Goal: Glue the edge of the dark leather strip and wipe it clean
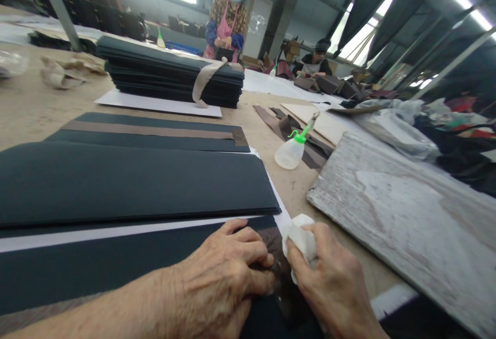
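Head view: left hand (pixel 228 272) is pressing flat, fingers spread, on the dark sheet (pixel 116 266) at the bench's near edge, right hand (pixel 333 287) is gripping a white cloth (pixel 300 238) just beside it, touching the sheet's end.

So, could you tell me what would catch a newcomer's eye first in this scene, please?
Nearest the camera, the left hand presses flat on a dark sheet, while the right hand grips a white cloth at the sheet's end. Just beyond lies a clear squeeze bottle with a green nozzle, tipped over on the table, and further back sits a tall stack of dark sheets.
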### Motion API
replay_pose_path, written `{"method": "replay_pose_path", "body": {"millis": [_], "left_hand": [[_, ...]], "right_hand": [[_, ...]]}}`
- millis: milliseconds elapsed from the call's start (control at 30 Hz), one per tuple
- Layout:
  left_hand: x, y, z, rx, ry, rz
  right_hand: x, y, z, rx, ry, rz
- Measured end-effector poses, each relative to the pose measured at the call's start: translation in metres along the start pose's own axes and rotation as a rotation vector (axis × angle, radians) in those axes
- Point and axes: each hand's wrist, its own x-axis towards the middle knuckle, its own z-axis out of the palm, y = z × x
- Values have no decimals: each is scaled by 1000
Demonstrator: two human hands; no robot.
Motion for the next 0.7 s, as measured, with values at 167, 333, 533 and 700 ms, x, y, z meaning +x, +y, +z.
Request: {"method": "replay_pose_path", "body": {"millis": [167,333,533,700], "left_hand": [[0,1,-3,7,-37,-20],[0,1,-5,5,-33,-23],[0,-1,-3,-1,-35,-14],[1,-4,-3,15,-65,6]], "right_hand": [[-7,-1,-11,75,-115,-16],[-5,-4,-5,17,-102,-93],[1,4,-8,-39,-4,-49],[-5,-4,-10,186,-285,-29]]}}
